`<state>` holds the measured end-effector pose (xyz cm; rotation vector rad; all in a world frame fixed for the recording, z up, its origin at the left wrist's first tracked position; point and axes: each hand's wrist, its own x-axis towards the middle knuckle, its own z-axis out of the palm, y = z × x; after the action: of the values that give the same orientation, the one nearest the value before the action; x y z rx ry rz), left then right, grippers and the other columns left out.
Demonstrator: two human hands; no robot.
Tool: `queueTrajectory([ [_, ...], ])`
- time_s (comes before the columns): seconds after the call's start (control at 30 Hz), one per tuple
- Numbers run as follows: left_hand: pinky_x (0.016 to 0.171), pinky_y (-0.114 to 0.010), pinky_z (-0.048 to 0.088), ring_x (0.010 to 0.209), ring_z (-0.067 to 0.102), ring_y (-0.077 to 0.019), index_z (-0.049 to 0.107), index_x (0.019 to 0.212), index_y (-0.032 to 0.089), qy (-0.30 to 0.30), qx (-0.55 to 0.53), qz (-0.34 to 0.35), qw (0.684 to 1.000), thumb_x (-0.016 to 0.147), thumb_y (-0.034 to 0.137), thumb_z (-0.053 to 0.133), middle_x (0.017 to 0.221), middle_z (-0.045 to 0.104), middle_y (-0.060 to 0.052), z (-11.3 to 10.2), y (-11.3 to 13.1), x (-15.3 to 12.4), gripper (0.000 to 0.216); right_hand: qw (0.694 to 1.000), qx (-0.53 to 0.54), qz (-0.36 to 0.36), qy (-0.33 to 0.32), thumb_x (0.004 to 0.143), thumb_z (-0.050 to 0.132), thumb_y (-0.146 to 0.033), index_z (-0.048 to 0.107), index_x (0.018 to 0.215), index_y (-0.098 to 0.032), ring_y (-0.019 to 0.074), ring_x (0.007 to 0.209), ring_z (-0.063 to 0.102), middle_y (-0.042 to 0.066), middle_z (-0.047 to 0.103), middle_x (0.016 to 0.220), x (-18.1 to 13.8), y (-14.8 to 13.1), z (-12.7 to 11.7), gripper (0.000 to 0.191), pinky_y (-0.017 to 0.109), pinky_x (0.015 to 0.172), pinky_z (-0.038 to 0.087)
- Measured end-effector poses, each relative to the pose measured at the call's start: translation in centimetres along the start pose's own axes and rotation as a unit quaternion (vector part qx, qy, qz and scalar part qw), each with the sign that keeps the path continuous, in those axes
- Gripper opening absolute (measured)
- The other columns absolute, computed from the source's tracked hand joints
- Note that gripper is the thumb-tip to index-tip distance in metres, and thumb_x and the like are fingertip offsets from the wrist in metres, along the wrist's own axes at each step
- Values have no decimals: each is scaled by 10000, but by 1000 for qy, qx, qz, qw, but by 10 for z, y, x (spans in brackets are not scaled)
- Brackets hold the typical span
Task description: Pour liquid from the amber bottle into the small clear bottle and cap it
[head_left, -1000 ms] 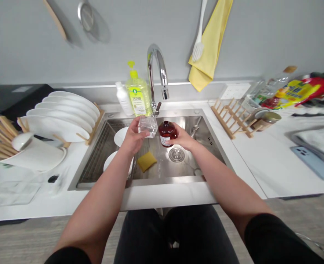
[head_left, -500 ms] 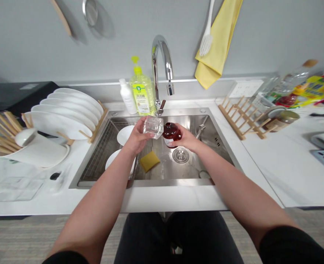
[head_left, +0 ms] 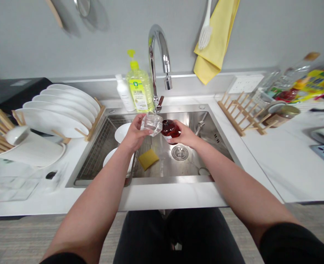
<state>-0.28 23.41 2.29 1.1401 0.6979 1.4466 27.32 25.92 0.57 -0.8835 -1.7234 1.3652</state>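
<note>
My left hand (head_left: pixel 136 134) is closed round a clear, angular glass container (head_left: pixel 152 123), held up over the sink (head_left: pixel 167 180). Just right of it, my right hand (head_left: pixel 184 135) grips a dark red-brown bottle (head_left: pixel 169 128) with a pale label. That bottle leans toward the clear container, its small mouth without a cap and close to the container's right side. Whether the two touch, I cannot tell. Below them a yellow sponge (head_left: pixel 148 159) lies on the sink floor, left of the drain (head_left: pixel 179 153).
A tap (head_left: pixel 159 51) arches behind my hands. Left of it stand a green dish soap bottle (head_left: pixel 139 90) and a white bottle (head_left: pixel 124 93). White plates (head_left: pixel 57 110) fill the left rack; a wooden rack (head_left: pixel 246 113) stands right. A wire basket (head_left: pixel 95 156) sits in the sink.
My right hand has tipped the red-brown bottle further left, toward the clear container. The clear container has turned slightly in my left hand. The whole view has shifted a little.
</note>
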Motion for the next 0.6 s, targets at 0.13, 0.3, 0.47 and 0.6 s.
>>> queueTrajectory([
  [0.13,907,-337,596,1019,741,-214,712,1254,277,-1,14,-2,1000,556,202,1101,1188,781,-15,-1,1,1,802,1000,0,4,-1,622,1070,-371,656,1425,-275,372,1181,800,84,826,1305,-1,1,-2,908,580,1082,664],
  [0.3,977,-369,605,1058,754,-233,727,1280,272,6,32,1,999,523,207,1108,1203,792,-24,-3,0,2,850,1000,-14,10,-8,620,1065,-352,655,1431,-271,365,1142,810,86,838,1285,-1,0,-3,912,582,1044,678],
  [0.47,988,-382,616,1071,765,-244,733,1295,268,5,42,0,999,520,213,1110,1226,801,-35,-5,-2,3,864,999,-38,3,-8,640,1042,-324,665,1417,-255,350,1091,811,94,844,1254,-2,-1,-4,867,567,999,687],
  [0.6,977,-382,628,1098,765,-256,733,1316,265,-3,60,12,998,550,221,1102,1239,795,-46,-6,-2,2,852,999,-46,3,-9,636,1031,-318,666,1410,-255,346,1087,807,79,843,1235,-2,0,-4,859,559,988,688],
])
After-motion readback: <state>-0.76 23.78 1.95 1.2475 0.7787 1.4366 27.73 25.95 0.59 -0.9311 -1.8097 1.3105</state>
